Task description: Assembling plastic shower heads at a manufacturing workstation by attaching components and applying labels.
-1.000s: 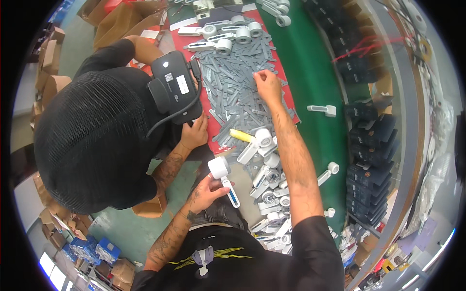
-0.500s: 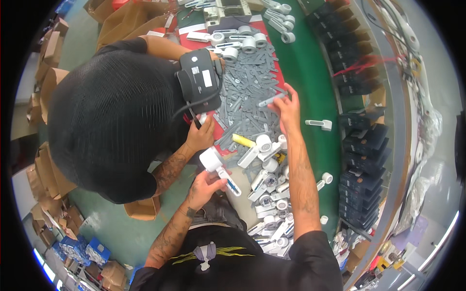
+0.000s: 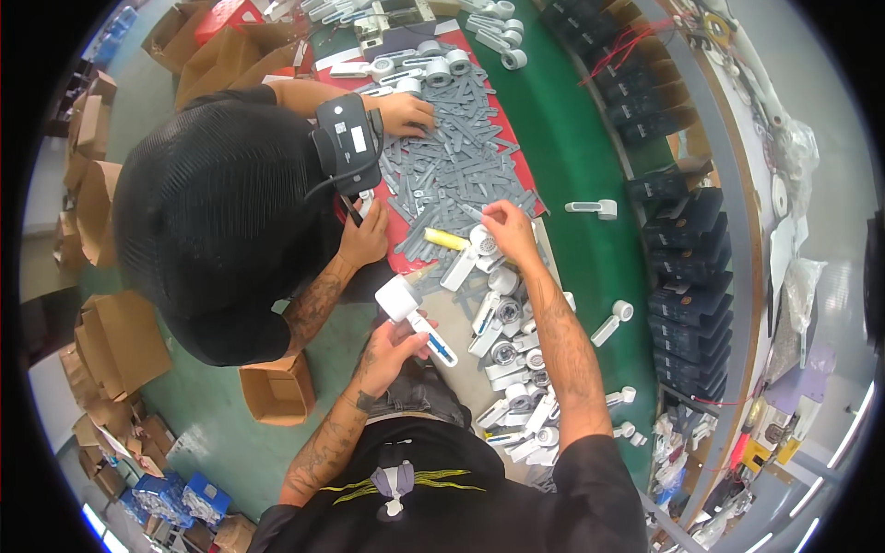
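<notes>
My left hand (image 3: pixel 396 351) grips a white handheld fan (image 3: pixel 400 300) by its handle. Its round head tilts up and left, and a blue part shows in the open slot of the handle. Above the heap of white fans, my right hand (image 3: pixel 510 230) pinches one end of a grey plastic strip (image 3: pixel 471 212). A large pile of similar grey strips (image 3: pixel 456 152) covers the red mat (image 3: pixel 505 129) just beyond. Beside my right hand, a yellow piece (image 3: pixel 446 239) lies at the pile's near edge. My right forearm partly covers the fan heap (image 3: pixel 505 355).
A co-worker in a black cap (image 3: pixel 221 221) sits at the left, one hand (image 3: pixel 406 114) on the strips. Several fans lie on the green belt (image 3: pixel 553 166) and at the far end. Black boxes (image 3: pixel 687 304) line the right. An empty carton (image 3: pixel 277 389) stands on the floor.
My right hand has drawn back toward me with the grey strip. My left hand still holds the fan. The co-worker's far hand has come into view over the strips. The view has shifted slightly.
</notes>
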A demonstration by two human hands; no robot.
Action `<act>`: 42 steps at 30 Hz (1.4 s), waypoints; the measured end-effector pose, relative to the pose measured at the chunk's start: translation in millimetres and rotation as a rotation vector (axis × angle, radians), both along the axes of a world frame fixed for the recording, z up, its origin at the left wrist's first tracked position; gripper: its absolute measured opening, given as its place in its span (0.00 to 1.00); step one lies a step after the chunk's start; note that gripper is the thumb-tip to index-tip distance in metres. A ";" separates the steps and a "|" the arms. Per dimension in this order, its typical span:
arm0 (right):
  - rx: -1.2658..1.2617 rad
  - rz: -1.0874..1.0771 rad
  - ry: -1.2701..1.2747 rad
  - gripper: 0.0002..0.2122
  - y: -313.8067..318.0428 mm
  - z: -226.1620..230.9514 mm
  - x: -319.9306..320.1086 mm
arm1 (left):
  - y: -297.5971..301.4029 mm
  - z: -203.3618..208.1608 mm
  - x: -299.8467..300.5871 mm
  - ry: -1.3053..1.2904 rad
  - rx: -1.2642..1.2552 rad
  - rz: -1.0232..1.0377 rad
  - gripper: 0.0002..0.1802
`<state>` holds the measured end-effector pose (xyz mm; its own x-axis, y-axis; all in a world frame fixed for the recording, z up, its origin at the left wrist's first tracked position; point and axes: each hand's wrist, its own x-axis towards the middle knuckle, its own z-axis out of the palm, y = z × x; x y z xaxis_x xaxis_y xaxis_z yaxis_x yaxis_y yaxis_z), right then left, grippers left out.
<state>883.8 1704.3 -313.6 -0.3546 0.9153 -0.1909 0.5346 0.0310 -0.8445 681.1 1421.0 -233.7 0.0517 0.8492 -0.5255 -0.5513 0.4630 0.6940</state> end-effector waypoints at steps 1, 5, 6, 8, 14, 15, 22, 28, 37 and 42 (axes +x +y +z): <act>-0.001 -0.002 -0.008 0.10 15.4 -7.4 0.5 | -0.9 -1.5 -1.4 -0.008 -0.001 -0.002 0.27; 0.395 0.085 -0.287 0.13 73.5 -28.7 -25.7 | -2.3 -6.3 -11.4 -0.019 -0.040 0.024 0.28; 0.256 0.026 -0.242 0.13 84.3 -33.3 -38.3 | -2.4 -7.8 -14.0 -0.023 -0.054 0.039 0.28; 0.216 -0.023 -0.253 0.12 104.5 -39.8 -62.1 | 2.4 -9.0 -18.4 -0.016 -0.053 0.039 0.27; 0.297 -0.268 -0.321 0.17 118.6 -73.2 -125.3 | 13.9 -9.2 -29.0 0.035 -0.064 0.025 0.27; 0.327 -0.370 -0.334 0.18 122.4 -79.3 -129.3 | 17.1 -8.3 -30.4 0.043 -0.070 0.026 0.27; -0.308 -0.405 0.234 0.14 116.5 -70.1 -100.9 | 32.7 -9.4 -34.7 0.022 -0.077 0.063 0.24; -0.520 -0.408 0.443 0.15 65.2 -21.4 -57.4 | 43.7 -9.6 -30.2 -0.003 -0.037 0.042 0.23; -0.387 -0.223 0.495 0.12 -111.6 115.8 -24.6 | 43.1 16.5 -15.6 0.019 0.002 0.065 0.26; 0.050 -0.102 0.152 0.11 -211.1 163.7 -10.9 | 21.8 25.6 4.9 0.013 0.115 0.045 0.27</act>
